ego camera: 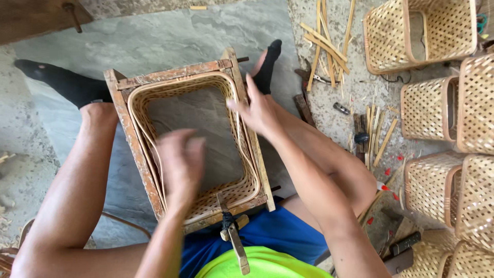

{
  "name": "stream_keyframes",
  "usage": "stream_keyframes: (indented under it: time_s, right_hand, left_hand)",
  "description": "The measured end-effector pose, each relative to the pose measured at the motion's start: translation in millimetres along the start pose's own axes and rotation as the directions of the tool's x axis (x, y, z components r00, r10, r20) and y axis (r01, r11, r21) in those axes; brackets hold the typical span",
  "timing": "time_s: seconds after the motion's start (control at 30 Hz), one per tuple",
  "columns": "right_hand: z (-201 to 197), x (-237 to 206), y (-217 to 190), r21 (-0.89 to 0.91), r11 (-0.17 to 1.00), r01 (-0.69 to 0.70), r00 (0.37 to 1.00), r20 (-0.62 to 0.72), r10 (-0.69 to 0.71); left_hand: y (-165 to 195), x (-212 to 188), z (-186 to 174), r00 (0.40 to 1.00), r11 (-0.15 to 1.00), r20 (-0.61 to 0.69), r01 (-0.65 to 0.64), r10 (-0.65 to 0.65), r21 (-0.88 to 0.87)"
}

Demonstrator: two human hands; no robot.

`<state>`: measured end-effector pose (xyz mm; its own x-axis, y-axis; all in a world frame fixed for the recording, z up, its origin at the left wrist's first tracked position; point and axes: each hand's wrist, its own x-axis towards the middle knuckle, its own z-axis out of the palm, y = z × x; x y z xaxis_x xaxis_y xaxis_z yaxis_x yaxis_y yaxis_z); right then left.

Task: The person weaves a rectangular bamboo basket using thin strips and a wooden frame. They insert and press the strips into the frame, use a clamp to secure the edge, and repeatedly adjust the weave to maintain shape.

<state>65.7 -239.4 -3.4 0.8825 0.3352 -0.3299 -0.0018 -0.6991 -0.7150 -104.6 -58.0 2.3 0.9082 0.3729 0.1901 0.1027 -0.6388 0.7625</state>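
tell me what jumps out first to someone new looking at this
A worn rectangular wooden frame lined with a woven bamboo basket rim sits at centre between the person's legs. The left hand presses inside its near-left side, and the right hand grips the right edge. Finished woven bamboo baskets crowd the right side.

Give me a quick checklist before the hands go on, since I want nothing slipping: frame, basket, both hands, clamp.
1. Wooden frame braced between the legs: ok.
2. Woven basket seated inside the frame, rim strips following its walls: ok.
3. Right hand on the basket's right rim: ok.
4. Left hand grip inside the basket: cannot tell, blurred.
5. Wooden clamp at the near edge holding tight: cannot tell.
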Motion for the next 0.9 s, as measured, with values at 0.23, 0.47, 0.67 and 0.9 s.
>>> stream_keyframes:
  time_s: [0.23,0.47,0.67,0.9]
  right_hand:
    - [41.5,-86.9,33.4,-0.094,0.984,0.153,0.976,-0.142,-0.166]
    - [48.6,-73.3,37.1,0.041,0.984,-0.175,0.984,-0.021,0.176]
    - [59.4,-77.0,48.1,-0.156,0.982,0.104,0.969,-0.206,-0.135]
    - [60.7,-83.7,56.7,-0.105,0.992,-0.065,0.984,-0.171,0.047]
  left_hand:
    - [-16.5,-14.2,-48.7,0.982,0.929,-0.171,0.140,-0.085,0.342]
    - [-41.0,6.8,-58.9,0.694,0.700,0.098,0.697,-0.713,0.153]
    - [-62.9,-3.5,-41.6,0.986,0.914,-0.155,0.121,-0.065,0.387]
    - [-61.1,-8.4,-42.5,0.848,0.839,0.021,0.519,-0.529,0.167]
